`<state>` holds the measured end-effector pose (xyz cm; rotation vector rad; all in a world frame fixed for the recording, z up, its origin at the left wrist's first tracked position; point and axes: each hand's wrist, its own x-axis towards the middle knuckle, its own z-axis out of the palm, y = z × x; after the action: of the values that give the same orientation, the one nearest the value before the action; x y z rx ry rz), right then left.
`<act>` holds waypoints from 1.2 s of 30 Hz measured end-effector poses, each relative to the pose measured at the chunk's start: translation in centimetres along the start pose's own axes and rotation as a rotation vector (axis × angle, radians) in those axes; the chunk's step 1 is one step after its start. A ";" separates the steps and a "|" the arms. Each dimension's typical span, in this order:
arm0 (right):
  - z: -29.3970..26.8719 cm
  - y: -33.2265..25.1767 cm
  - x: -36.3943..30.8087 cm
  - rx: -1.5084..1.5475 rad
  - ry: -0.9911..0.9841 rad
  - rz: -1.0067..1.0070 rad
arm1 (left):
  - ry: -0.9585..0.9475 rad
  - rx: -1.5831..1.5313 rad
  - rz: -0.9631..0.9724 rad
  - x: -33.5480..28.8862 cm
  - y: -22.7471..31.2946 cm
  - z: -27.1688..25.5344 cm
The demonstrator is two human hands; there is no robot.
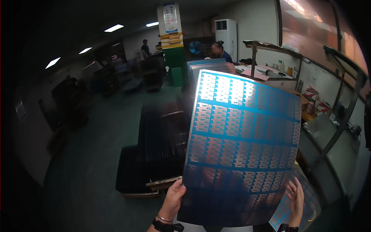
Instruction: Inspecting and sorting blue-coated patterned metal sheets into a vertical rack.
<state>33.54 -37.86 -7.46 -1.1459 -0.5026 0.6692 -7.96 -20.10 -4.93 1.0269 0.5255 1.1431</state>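
A large blue circuit board panel [239, 150] with rows of copper-coloured patterns stands tilted up in front of me, light glaring off its top. My left hand [174, 197] is closed on its lower left edge, thumb on the near face and the other fingers largely hidden behind. At the lower right edge, my right hand [295, 197] bears on the panel with its fingers slightly bent. Beneath that hand lies another blue patterned panel [309, 187], partly covered by the raised one.
Dark slotted racks [154, 166] stand on the green floor [89, 174] to the left. More panels [210, 63] rise behind the held one. On the right are a metal-framed bench [328, 143] and a shelf [276, 79] with bottles. A person [222, 52] is farther back, near a white cabinet-shaped unit [226, 36].
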 end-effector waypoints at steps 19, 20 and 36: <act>-0.9 3.9 -0.2 0.601 -0.131 0.007 | 0.016 -0.335 -0.156 0.7 0.6 -1.0; 1.0 3.9 -0.7 0.519 0.100 -0.024 | -0.059 -0.340 -0.156 0.6 -0.8 -0.3; -15.1 -1.2 -6.3 0.639 0.367 -0.345 | -0.028 -0.216 -0.347 2.2 -7.1 9.5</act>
<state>39.56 -52.55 -11.63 -0.5356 -0.1409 0.2695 3.82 -22.23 -6.33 0.7303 0.5218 0.8539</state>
